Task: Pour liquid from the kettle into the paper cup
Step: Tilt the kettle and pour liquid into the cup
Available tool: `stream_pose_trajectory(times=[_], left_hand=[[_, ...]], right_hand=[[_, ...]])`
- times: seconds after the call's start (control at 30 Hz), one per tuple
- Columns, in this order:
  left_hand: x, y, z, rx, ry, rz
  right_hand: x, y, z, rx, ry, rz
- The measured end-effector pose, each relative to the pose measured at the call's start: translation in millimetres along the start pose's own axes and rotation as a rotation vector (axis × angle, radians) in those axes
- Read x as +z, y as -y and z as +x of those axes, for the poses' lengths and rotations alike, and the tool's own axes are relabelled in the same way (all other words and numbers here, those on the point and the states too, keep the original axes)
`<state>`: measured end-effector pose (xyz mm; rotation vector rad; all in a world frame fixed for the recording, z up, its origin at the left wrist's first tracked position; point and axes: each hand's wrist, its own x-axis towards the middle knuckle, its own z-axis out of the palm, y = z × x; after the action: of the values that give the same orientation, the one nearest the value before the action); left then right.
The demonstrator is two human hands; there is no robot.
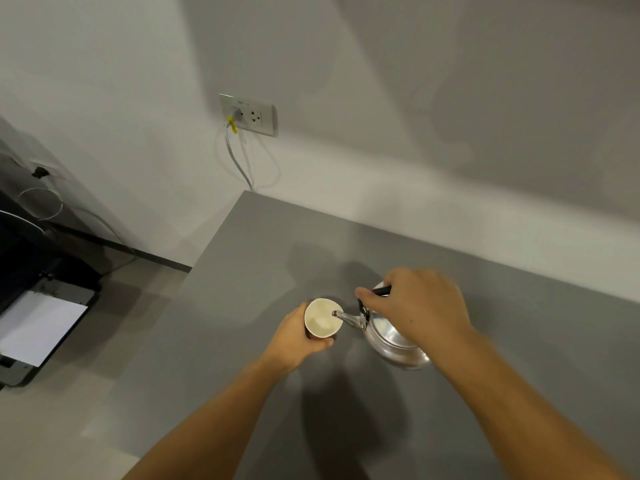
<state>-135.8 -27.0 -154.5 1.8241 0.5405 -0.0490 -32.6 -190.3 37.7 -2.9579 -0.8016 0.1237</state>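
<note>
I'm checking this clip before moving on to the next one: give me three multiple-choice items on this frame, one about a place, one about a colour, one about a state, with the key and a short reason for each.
1. Where is the kettle spout tip?
A. Over the open mouth of the paper cup
B. Behind the cup, near the wall
C. Resting flat on the table

2. What colour is the tag on the cable at the wall socket?
A. Red
B. Yellow
C. Blue

3. How is the cup held?
A. It stands alone, untouched
B. The right hand grips it
C. The left hand wraps around its side

Key: 1 A, the spout tip overlaps the cup's rim. 2 B, a yellow tag sits by the plug. 3 C, left fingers curl around the cup while the right hand holds the kettle handle.
</note>
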Motion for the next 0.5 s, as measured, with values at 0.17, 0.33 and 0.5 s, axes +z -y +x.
stream_pose_trajectory(times=[0.17,0.33,0.5], left_hand=[[1,-1,0,-0.012,0.007,-0.014],[2,-1,0,-0.013,0.007,-0.022],[3,0,1,0.005,0.006,-0.018]], right_hand=[[0,10,3,-0.039,0.005,-0.081],[-1,20,5,-0.077,0.030,-0.140],[-3,29,8,-0.109,0.047,-0.172]])
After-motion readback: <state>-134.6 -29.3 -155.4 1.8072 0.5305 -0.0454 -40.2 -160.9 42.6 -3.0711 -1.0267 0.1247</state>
